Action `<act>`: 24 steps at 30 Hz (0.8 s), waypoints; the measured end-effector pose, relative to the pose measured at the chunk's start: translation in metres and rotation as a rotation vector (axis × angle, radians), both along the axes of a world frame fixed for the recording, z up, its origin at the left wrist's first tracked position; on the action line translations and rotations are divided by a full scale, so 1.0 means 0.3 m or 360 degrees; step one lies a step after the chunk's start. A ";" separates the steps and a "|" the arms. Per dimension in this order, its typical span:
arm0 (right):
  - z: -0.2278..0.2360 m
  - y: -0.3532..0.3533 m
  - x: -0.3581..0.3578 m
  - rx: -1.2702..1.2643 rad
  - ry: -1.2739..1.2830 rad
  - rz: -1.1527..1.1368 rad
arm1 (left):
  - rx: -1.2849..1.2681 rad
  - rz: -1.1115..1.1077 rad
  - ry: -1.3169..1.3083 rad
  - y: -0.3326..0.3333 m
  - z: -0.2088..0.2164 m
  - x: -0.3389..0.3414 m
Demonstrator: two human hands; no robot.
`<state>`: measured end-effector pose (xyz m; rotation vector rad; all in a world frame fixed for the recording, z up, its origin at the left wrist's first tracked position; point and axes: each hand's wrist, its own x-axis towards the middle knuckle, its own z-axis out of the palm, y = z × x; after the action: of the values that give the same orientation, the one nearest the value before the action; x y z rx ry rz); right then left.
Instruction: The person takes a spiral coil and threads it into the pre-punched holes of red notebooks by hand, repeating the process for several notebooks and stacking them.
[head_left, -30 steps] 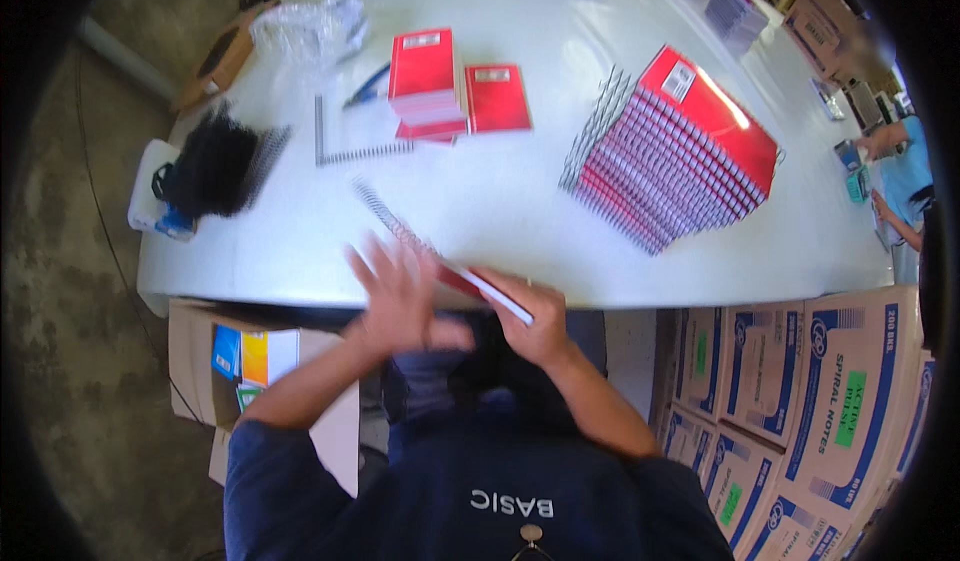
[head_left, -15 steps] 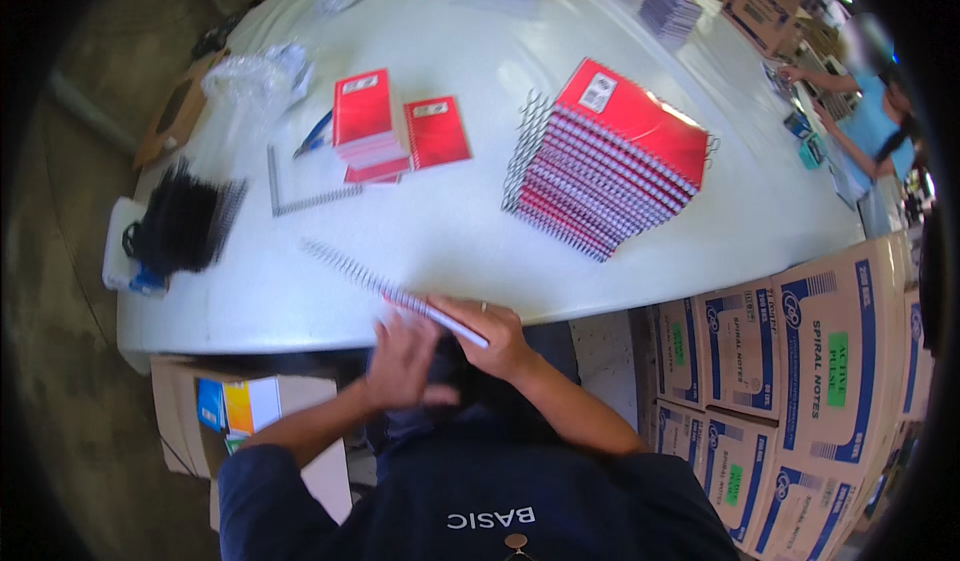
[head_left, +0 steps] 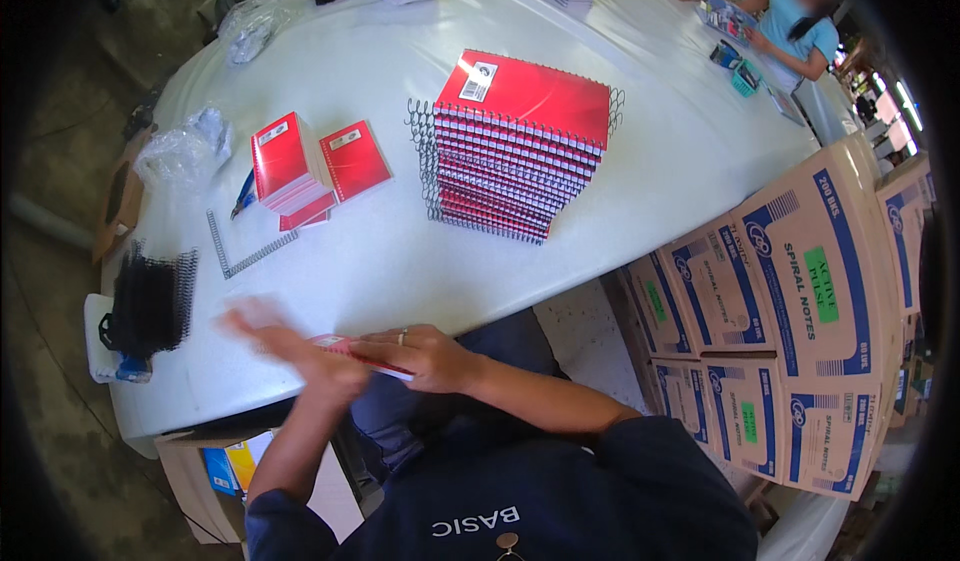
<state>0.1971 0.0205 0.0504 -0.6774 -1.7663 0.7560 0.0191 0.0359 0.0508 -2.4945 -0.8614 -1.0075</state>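
At the table's near edge my right hand, with a ring on it, grips a small red notebook held at a slant. My left hand is smeared by motion over the notebook's far-left end; its fingers cannot be made out, and it hides the coil there. Beyond, loose wire coils lie in an angled shape on the table. A stack of red notebooks without coils stands behind them. To its right rises a taller pile of spiral-bound red notebooks, with coil ends sticking out.
A bundle of black coils sits at the table's left edge, near crumpled clear plastic. Printed cartons are stacked at the right. An open box stands below the table. A co-worker sits far right.
My left hand has swung left and away from me along the notebook. The notebook and my right hand have shifted left and nearer me. The view has turned to the right.
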 end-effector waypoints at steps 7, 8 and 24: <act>-0.009 0.038 -0.007 -0.0023 -0.0080 0.0020 | -0.0005 0.0125 -0.0186 0.035 0.007 0.004; -0.010 0.042 -0.014 -0.0058 -0.0118 0.0011 | -0.0152 0.0329 -0.0458 0.084 -0.003 0.011; 0.035 0.116 0.022 -0.0757 0.0350 -0.0095 | -0.0927 -0.0010 0.0199 0.106 0.319 0.158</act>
<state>0.2036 0.0553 0.0608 -0.9172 -1.3680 1.1794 0.0665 0.0676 0.1466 -2.9904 -1.2485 -0.6533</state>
